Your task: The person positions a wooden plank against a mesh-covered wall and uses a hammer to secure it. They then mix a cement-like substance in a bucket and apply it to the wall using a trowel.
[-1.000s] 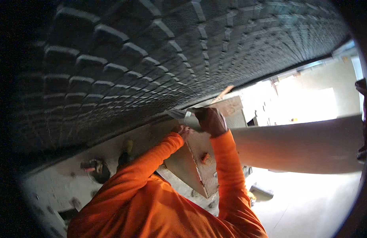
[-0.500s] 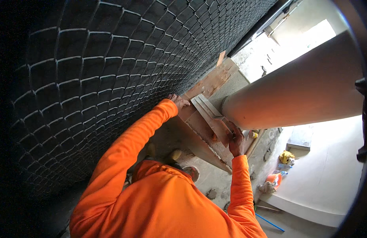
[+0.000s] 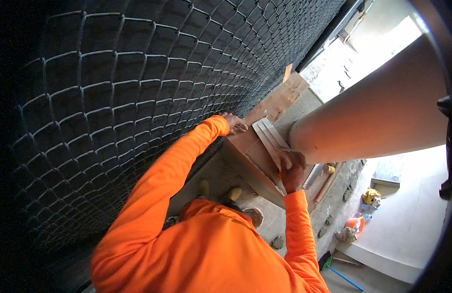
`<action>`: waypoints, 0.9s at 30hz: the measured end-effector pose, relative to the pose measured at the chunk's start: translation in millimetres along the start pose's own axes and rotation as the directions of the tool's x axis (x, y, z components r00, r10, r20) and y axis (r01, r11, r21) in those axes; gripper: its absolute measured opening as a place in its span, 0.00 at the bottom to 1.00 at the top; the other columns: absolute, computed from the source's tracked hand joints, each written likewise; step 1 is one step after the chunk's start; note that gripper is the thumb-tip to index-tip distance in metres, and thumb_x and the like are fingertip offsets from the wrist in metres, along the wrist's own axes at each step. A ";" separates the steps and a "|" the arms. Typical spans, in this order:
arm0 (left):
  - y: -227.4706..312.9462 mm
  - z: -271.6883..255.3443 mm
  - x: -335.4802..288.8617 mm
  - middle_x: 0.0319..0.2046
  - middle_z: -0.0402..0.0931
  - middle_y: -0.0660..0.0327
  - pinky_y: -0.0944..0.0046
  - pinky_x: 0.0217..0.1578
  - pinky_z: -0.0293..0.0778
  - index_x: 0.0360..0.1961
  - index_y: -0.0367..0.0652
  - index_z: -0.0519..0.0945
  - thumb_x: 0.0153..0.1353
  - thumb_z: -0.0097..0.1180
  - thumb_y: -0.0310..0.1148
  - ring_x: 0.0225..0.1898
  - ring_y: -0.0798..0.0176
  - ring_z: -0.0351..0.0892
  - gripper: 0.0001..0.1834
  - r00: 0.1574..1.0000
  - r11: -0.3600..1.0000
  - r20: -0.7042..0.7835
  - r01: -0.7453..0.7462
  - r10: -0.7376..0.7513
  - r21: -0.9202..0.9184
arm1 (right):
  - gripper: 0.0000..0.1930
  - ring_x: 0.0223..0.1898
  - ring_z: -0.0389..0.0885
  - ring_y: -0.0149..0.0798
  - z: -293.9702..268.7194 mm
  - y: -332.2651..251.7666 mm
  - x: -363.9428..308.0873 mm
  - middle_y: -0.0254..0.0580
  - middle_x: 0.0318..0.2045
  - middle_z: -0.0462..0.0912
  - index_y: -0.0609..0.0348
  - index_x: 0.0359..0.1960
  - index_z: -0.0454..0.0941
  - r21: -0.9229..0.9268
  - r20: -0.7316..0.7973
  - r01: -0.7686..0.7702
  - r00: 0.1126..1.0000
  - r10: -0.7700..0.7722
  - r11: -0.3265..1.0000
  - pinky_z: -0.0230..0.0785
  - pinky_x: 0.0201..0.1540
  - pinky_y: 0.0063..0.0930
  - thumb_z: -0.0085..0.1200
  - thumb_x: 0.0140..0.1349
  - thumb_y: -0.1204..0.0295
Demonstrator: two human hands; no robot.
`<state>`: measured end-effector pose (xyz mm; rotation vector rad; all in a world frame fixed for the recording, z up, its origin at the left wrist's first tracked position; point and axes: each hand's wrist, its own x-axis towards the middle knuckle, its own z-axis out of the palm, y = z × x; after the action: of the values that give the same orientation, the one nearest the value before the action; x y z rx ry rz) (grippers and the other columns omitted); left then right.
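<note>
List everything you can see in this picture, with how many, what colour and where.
Chain-link mesh: one, dark, upper left.
Round column: one, pale, right.
Column base block: one, brown-grey, centre.
Moulded trim: one, pale grey, on the block against the column.
Wooden board: one, brown, beyond the block.
Small items on the floor: several, yellow and orange, lower right.
Sleeves: two, orange, lower centre.
Left hand: on the block's far edge.
Right hand: on the trim's near end.

Mesh fence (image 3: 138, 97) left, column (image 3: 372, 117) right, block (image 3: 255, 156) between
</note>
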<state>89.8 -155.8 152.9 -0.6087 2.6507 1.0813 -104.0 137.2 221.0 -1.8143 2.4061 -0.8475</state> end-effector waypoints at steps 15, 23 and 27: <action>1.0 6.6 -0.2 0.51 0.83 0.58 0.47 0.60 0.69 0.63 0.68 0.73 0.52 0.70 0.38 0.54 0.46 0.80 0.36 0.988 0.985 -0.126 0.107 -0.090 0.133 | 0.12 0.24 0.82 0.31 138.2 -72.5 88.5 0.42 0.29 0.88 0.63 0.42 0.85 0.523 0.243 -0.266 0.957 0.158 0.810 0.74 0.29 0.28 0.65 0.61 0.67; 9.1 5.5 -5.4 0.56 0.79 0.58 0.48 0.62 0.67 0.63 0.59 0.73 0.53 0.69 0.35 0.58 0.47 0.77 0.34 0.984 0.977 -0.140 0.133 -0.109 0.169 | 0.09 0.28 0.82 0.28 179.5 -48.8 88.5 0.40 0.32 0.87 0.66 0.38 0.84 0.748 0.334 -0.457 0.886 0.322 0.482 0.76 0.30 0.24 0.63 0.62 0.71; 4.0 5.1 -3.9 0.56 0.80 0.58 0.48 0.61 0.69 0.64 0.58 0.74 0.53 0.69 0.35 0.57 0.49 0.78 0.35 0.995 0.996 -0.056 0.085 -0.085 0.000 | 0.09 0.28 0.85 0.32 151.5 -24.6 97.6 0.44 0.32 0.88 0.65 0.37 0.81 0.597 0.056 -0.233 0.967 0.250 0.768 0.78 0.32 0.28 0.62 0.61 0.70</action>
<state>91.6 -148.5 153.1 -0.7543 2.6456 1.0524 -65.3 -16.6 131.9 -1.2234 1.9756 -1.4001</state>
